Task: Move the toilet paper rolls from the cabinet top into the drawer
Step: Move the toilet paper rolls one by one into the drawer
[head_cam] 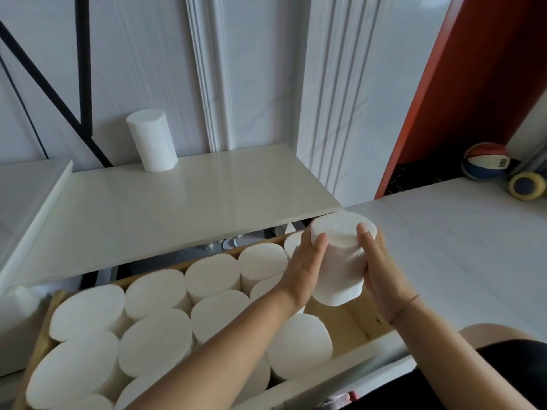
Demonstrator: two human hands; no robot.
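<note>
A white toilet paper roll (340, 258) is held upright between both palms, above the right end of the open drawer (359, 322). My left hand (305, 267) presses its left side and my right hand (381, 267) presses its right side. Several white rolls (154, 291) stand packed on end in the wooden drawer, filling most of it; a bare gap shows at its right end, under the held roll. One more roll (152, 140) stands upright at the back of the cream cabinet top (177, 202), against the wall.
A white panelled wall rises behind the cabinet, with black bars (84, 69) at the left. White floor (444, 232) lies to the right, beside a red panel (444, 84). A ball (485, 161) and a yellow wheeled object (527, 186) lie far right.
</note>
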